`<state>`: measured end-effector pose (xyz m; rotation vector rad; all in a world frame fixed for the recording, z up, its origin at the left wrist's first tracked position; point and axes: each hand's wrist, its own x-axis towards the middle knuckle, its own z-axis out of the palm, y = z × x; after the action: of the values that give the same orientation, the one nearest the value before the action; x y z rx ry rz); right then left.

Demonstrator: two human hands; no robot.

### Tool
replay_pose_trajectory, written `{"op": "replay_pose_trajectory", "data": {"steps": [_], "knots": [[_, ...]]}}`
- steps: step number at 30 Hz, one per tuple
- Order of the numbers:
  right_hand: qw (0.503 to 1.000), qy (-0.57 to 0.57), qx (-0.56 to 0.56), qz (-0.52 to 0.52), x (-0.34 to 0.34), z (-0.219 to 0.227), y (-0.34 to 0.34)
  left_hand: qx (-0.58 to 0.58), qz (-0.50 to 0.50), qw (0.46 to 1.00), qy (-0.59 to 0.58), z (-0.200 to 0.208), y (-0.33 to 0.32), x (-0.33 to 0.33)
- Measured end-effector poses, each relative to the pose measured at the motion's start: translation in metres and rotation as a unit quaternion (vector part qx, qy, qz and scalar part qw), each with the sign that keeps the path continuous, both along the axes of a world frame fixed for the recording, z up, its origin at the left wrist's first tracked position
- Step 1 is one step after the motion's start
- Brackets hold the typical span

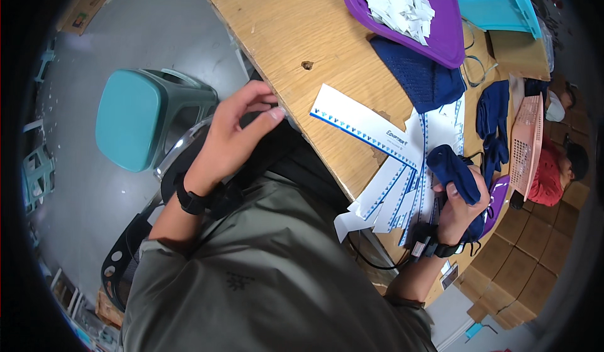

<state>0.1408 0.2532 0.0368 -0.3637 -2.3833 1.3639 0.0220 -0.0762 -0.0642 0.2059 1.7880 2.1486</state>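
My right hand (467,200) is closed round a folded navy sock (454,173), holding it over the right part of the wooden table (283,25). Beneath and beside it, several white paper strips with blue patterned edges (382,195) lie fanned out. One such strip (362,125) lies apart, slanting toward the table's near edge. My left hand (242,125) is at the left table edge, fingers loosely bent, thumb apart, with nothing seen in it. Dotted navy fabric (420,75) lies beyond the strips. More navy pieces (494,122) lie to the right.
A purple tray (450,50) full of white paper pieces stands at the far side, next to a turquoise bin (494,3). Rightward are a pink basket (527,147), a person in red (548,179) and stacked cartons (522,245). A teal stool (132,119) stands left.
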Motion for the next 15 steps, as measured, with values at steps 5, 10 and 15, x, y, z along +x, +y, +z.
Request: {"op": "replay_pose_trajectory", "data": {"steps": [5,10,15], "knots": [[1.0,-0.001,-0.006,0.01,-0.0023,0.0001,-0.0013,-0.05,-0.043,0.993,0.097,-0.0009,0.0,-0.0002],[1.0,-0.003,-0.008,0.011,-0.0005,0.0004,-0.0006,-0.078,-0.068,0.987,0.121,0.0037,-0.005,-0.0035],[1.0,-0.005,-0.005,0.019,0.0006,0.0012,0.0005,0.039,0.032,0.998,0.024,0.0064,-0.0056,-0.005]]}}
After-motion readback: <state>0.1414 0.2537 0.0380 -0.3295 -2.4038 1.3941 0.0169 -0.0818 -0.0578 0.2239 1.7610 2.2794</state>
